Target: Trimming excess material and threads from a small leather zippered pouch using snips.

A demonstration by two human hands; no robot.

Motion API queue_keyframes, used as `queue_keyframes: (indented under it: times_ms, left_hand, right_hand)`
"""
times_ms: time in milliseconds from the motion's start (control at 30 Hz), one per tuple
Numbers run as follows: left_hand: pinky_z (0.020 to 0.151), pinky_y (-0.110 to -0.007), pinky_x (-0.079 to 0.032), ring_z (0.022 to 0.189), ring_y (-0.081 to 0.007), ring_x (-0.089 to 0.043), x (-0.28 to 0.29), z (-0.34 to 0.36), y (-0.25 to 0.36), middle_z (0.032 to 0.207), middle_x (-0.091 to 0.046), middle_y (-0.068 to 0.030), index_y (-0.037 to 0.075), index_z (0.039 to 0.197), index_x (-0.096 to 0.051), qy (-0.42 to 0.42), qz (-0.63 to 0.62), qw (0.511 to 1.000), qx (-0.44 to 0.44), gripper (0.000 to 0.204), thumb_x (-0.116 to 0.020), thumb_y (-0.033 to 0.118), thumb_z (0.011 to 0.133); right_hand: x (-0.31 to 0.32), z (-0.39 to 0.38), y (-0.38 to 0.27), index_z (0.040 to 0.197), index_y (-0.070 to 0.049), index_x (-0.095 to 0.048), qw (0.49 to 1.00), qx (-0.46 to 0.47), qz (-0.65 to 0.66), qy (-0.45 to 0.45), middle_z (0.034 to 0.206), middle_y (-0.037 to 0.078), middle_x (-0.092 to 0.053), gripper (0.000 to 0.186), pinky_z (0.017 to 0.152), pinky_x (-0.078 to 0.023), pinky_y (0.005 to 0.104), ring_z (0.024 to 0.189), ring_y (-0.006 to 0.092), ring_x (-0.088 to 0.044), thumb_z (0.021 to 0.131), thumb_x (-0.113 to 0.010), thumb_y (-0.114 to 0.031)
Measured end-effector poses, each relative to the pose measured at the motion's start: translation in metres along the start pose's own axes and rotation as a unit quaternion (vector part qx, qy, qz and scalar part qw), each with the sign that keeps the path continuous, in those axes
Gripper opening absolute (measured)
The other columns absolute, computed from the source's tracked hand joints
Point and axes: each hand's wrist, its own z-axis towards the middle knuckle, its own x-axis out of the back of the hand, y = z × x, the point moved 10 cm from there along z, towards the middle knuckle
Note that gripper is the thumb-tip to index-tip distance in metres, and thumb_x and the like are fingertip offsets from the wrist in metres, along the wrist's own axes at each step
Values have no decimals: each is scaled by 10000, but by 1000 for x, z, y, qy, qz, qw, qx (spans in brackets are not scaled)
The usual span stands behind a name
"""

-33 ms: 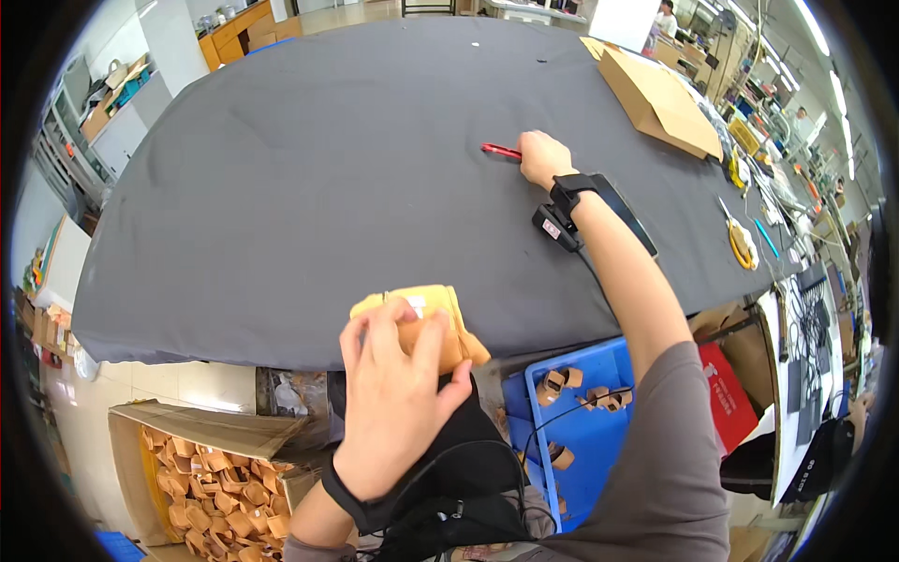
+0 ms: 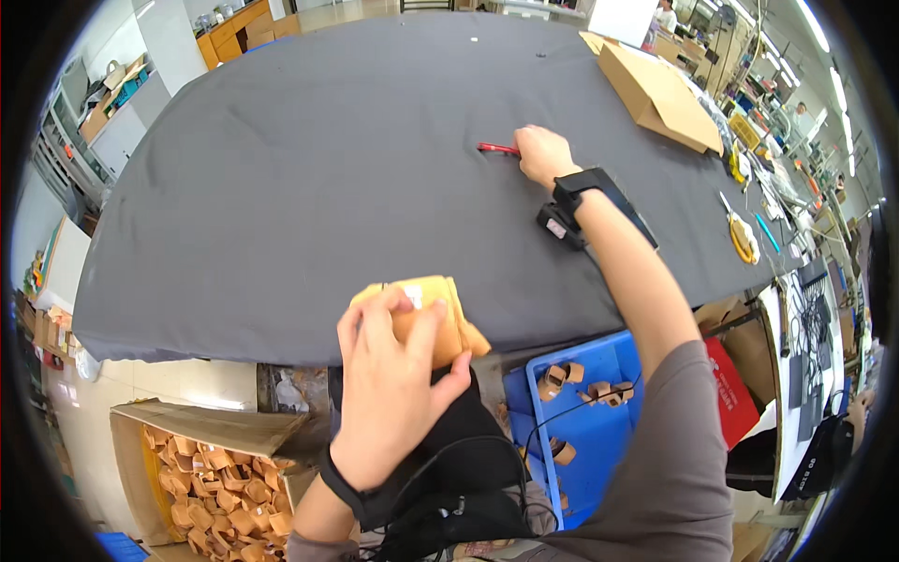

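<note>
Head view: the left hand (image 2: 391, 393) pinches a yellow-tan folded piece (image 2: 453, 330), fingers bent over its face, thumb at its lower right; piece lies beyond the palm, at the near edge of the desk (image 2: 300, 197). The right hand (image 2: 543, 156), farther out, is curled around a slim red tool (image 2: 494, 148) that protrudes to its left. Blue crate (image 2: 595, 448): right of the left hand, holding tan pieces (image 2: 562, 451).

Tool (image 2: 496, 148) in right hand (image 2: 544, 155), left of scissors (image 2: 737, 233)
</note>
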Motion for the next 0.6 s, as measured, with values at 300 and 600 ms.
queue_keyframes:
  times_ms: [300, 600]
  left_hand:
    - [935, -478, -403, 1117, -382, -429, 9, -7, -11, 1132, -443, -139, 145, 1051, -617, 1, -33, 998, -45, 523, -787, 153, 556]
    - [949, -372, -248, 1018, -257, -453, 8, -24, -18, 1056, -449, -78, 138, 1052, -680, 34, -114, 992, -29, 447, -595, 46, 623]
  right_hand:
    - [28, -96, -40, 876, -29, -570, 977, 182, 112, 10, 809, 186, -601, 121, 751, -461, 435, 849, 364, -574, 875, -465, -88]
    - [36, -111, -24, 968, 61, -548, 996, -9, 91, -1, 843, 211, -646, 455, 786, -499, 414, 861, 371, -629, 787, -639, -347]
